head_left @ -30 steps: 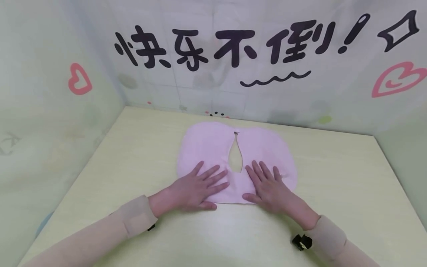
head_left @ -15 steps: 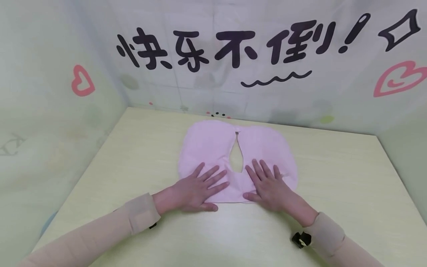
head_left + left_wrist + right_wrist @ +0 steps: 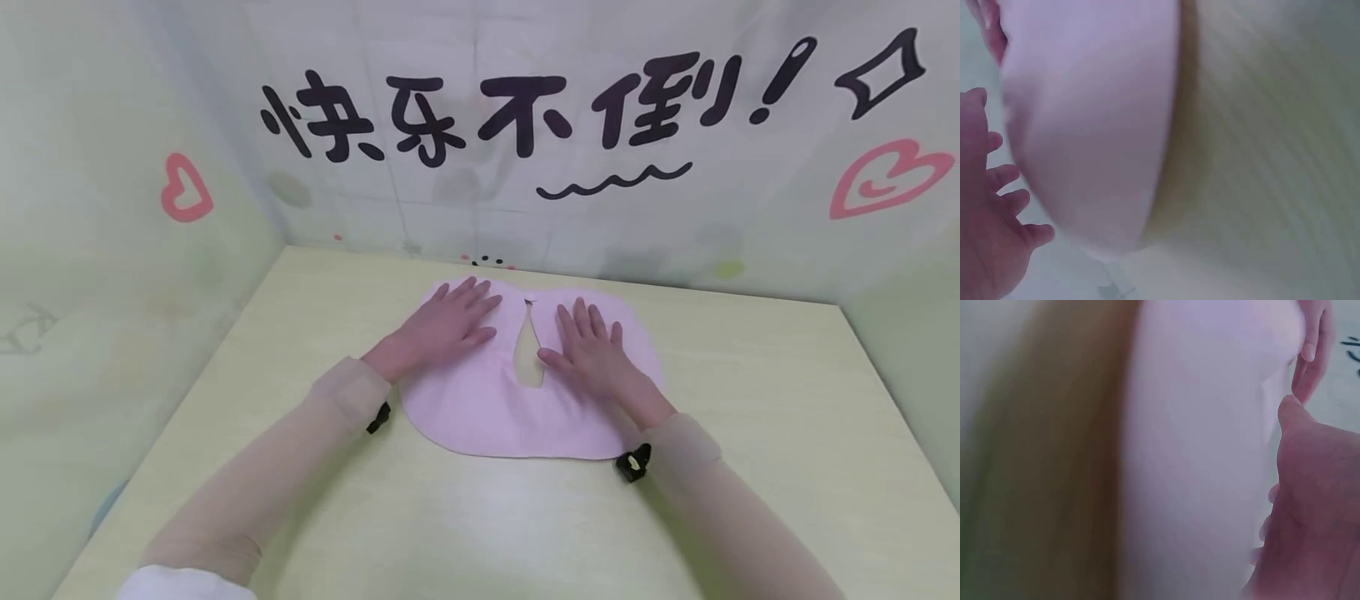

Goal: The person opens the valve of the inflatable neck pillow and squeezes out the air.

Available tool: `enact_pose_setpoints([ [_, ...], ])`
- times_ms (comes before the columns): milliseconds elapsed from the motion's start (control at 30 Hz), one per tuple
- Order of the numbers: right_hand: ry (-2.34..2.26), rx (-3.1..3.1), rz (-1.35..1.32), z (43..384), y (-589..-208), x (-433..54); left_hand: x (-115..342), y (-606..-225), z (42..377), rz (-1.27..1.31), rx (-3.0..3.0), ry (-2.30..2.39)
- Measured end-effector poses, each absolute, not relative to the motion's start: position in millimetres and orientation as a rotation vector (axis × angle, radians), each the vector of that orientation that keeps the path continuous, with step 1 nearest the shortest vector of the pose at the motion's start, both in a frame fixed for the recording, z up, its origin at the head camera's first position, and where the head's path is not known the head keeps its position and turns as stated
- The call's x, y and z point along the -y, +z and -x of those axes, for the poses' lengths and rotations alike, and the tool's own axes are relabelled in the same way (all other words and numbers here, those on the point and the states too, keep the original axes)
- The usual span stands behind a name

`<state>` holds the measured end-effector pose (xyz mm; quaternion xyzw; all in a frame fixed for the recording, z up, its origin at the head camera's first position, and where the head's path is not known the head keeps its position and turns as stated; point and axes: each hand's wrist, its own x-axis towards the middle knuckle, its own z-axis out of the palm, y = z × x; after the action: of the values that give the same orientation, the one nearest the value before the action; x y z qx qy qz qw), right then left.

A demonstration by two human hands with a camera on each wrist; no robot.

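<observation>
A pink cloth bib (image 3: 480, 421) lies flat on the table in the head view, with a teardrop-shaped neck hole whose narrow end points to the back wall. My left hand (image 3: 444, 325) is over the bib's far left part, fingers straight and pointing to the back right. On the other side of the hole, my right hand (image 3: 597, 354) is over the bib, fingers extended and thumb at the hole's edge. Neither hand grips it. The left wrist view shows my left hand (image 3: 988, 231) beside the pink cloth (image 3: 1091, 125); the right wrist view shows my right hand (image 3: 1319, 506) with straight thumb.
The pale wooden table (image 3: 480, 525) extends around the bib. A printed curtain (image 3: 510, 217) with black characters and pink hearts hangs behind the table and along both sides. Small black devices (image 3: 634, 463) sit under the wrists.
Both hands have moved from the bib's near part toward its far part, fingers still straight. The bib's near edge now shows in full. The bib stays in about the same place.
</observation>
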<state>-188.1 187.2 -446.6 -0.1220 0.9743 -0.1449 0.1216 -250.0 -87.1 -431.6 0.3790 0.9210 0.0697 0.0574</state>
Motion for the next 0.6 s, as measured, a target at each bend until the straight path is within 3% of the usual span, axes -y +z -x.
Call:
enact_pose_setpoints([
  [600,-0.325,-2.808,0.26,198,-465,-185,82,-452,259,-1.094,-2.739,0.227],
])
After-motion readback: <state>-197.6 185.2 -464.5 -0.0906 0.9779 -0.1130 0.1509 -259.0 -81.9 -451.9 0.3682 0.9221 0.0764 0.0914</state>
